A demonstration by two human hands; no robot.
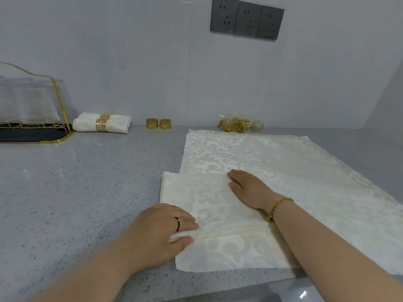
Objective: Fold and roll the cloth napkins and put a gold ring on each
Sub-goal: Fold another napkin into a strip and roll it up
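A person is working on a grey counter [87,182], and a cream napkin [218,205] is lying folded in front of them, on top of a larger open napkin [294,171] that is spreading to the right and toward the wall. The folded one is sitting near the front edge of the counter, probably because there both hands are reaching it easily.

The left hand [161,234] is lying at the left edge of the folded napkin. Its fingers are flat and together, and the thumb is resting below them with a small ridge of cloth between; I think it is pinching this crease lightly, to keep the fold in place, but it is not closing fully around anything. The right hand [248,189] is resting palm down on the upper part of the folded napkin, fingers straight and pointing left, holding nothing. It seems to be pressing the cloth flat. Both forearms are coming in low from the bottom of the view.

At the back, two finished rolls [102,123] with gold bands are lying beside a wire rack [54,94]. Two loose rings [158,123] are standing near them, and a heap of rings [236,124] is waiting by the wall, just behind the open napkin. Rolling is not started yet on this napkin, in my judgement.
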